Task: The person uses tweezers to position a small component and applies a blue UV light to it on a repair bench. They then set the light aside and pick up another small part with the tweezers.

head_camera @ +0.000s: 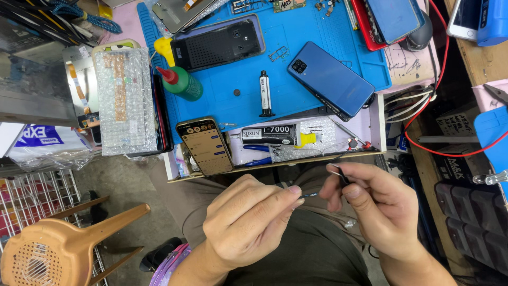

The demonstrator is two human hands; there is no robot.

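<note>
My left hand (248,220) is closed in a pinch over my lap, its thumb and forefinger on a tiny blue-tipped part (309,195) that sticks out to the right. My right hand (378,204) is right next to it, fingers shut on slim black tweezers (341,175) whose shiny tips point up past the fingers. Both hands hover below the front edge of the workbench drawer (275,161). What the small part is stays too small to tell.
A blue work mat (328,32) carries a blue phone (330,79) back-side up, a black phone back cover (218,43), a syringe (264,94) and a green bottle (182,83). The drawer holds a lit phone (205,146), a glue tube (275,135) and pliers. A tan plastic chair (58,246) stands lower left.
</note>
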